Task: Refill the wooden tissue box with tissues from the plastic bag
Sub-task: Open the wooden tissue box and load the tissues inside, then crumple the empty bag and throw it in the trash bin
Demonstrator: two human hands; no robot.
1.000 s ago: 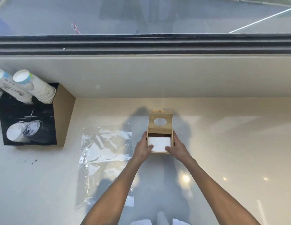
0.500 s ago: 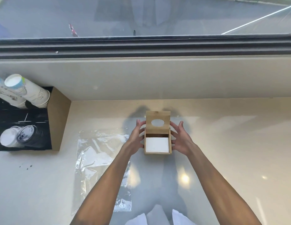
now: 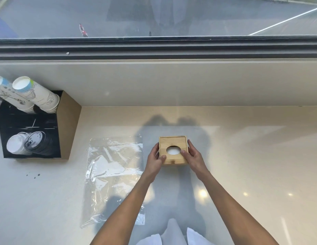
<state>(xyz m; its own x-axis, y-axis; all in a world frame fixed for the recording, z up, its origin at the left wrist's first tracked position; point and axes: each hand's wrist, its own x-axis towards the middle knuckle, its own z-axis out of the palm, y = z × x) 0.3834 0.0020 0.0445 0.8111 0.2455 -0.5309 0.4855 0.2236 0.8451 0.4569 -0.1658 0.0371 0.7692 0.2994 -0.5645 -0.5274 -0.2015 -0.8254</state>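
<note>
Here the left hand [image 3: 155, 159] and right hand [image 3: 194, 156] grip the closed box [image 3: 172, 141] by its sides; tissues [image 3: 173, 150] show through its hole.

Bare counter [image 3: 251, 165] stretches across the right half of the frame, open to a reach from the lower edge. At centre stands the tissue box [image 3: 173, 159], with the left hand [image 3: 155, 159] and right hand [image 3: 194, 156] gripping its sides and blocking both flanks. Just left of it the plastic bag [image 3: 115, 174] lies flat. The cup holder [image 3: 30, 124] stands at far left, and a raised ledge [image 3: 172, 82] walls off the back.
</note>
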